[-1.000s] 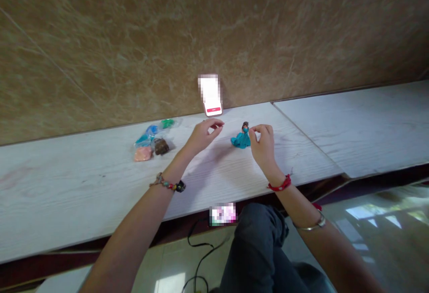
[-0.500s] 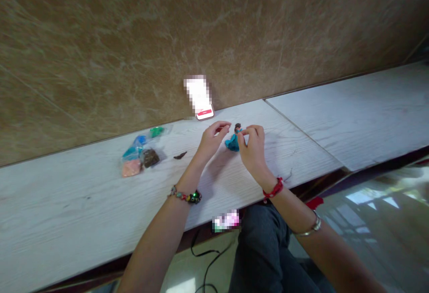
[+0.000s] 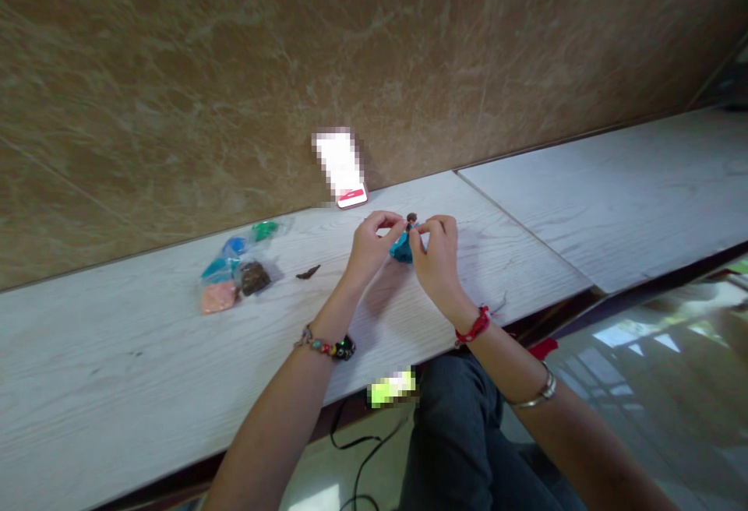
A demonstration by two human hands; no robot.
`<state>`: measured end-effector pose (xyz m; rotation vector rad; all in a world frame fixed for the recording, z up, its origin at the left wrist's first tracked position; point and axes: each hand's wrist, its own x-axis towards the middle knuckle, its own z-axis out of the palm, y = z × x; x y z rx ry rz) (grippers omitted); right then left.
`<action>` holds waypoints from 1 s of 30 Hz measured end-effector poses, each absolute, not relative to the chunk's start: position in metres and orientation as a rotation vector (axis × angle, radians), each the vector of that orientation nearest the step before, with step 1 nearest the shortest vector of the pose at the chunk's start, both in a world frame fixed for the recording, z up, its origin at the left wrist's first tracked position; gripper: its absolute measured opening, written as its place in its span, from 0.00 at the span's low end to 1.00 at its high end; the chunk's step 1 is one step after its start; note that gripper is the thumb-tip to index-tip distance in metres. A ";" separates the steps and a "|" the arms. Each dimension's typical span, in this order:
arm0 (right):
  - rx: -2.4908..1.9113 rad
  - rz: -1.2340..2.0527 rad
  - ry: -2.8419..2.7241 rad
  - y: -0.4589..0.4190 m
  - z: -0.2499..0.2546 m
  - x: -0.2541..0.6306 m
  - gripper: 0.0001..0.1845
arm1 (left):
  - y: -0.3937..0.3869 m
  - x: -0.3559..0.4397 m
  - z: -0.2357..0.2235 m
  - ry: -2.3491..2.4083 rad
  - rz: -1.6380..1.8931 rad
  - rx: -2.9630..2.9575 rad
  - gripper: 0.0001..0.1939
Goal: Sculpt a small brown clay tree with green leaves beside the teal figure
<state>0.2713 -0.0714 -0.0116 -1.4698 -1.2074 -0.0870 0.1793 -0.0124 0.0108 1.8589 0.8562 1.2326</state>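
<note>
A small clay figure (image 3: pixel 401 249) with a blue dress and brown hair stands upright on the white wood-grain ledge. My left hand (image 3: pixel 372 244) reaches in from its left, thumb and forefinger pinched together at the figure's neck and shoulder. Whatever lies between those fingertips is too small to make out. On the other side, my right hand (image 3: pixel 437 255) is closed in a pinch on the upper body, covering part of it. Left of my hands lies a thin, dark brown strip of clay (image 3: pixel 308 272).
Clear bags of clay lie at the left: pink (image 3: pixel 219 297), brown (image 3: pixel 255 278), blue (image 3: pixel 235 246) and green (image 3: pixel 265 230). A phone (image 3: pixel 352 196) leans against the brown marbled wall. Another lit screen (image 3: pixel 392 389) sits below the ledge's front edge, near a black cable (image 3: pixel 365 464).
My left hand has moved right, its fingertips closing in from beside the figure to its neck. My right hand stays at the figure. The whole view has shifted slightly.
</note>
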 end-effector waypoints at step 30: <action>-1.554 -0.018 -1.215 -0.075 -0.006 0.270 0.05 | -0.016 0.185 0.010 0.914 1.265 1.903 0.04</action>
